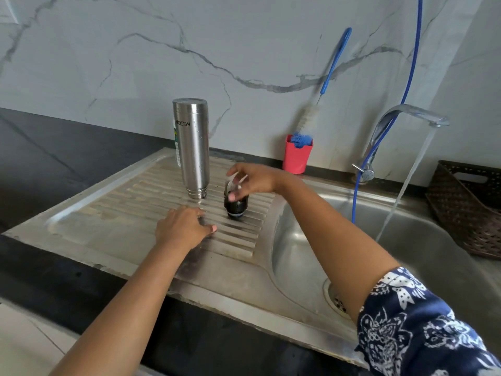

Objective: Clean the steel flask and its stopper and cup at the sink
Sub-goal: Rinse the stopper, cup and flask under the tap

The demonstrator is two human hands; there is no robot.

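Steel flask (193,147) stands upside down on the ribbed drainboard (108,213). Just right of the flask, the right hand (254,180) pinches the black stopper (235,207) with thumb and fingers. In front of the flask, the left hand (181,226) rests on the drainboard, fingers relaxed.

A home kitchen: steel sink (433,240) with ribbed drainboard (113,221), running tap (401,115), marble-look wall (135,63), bottle brush (309,118).
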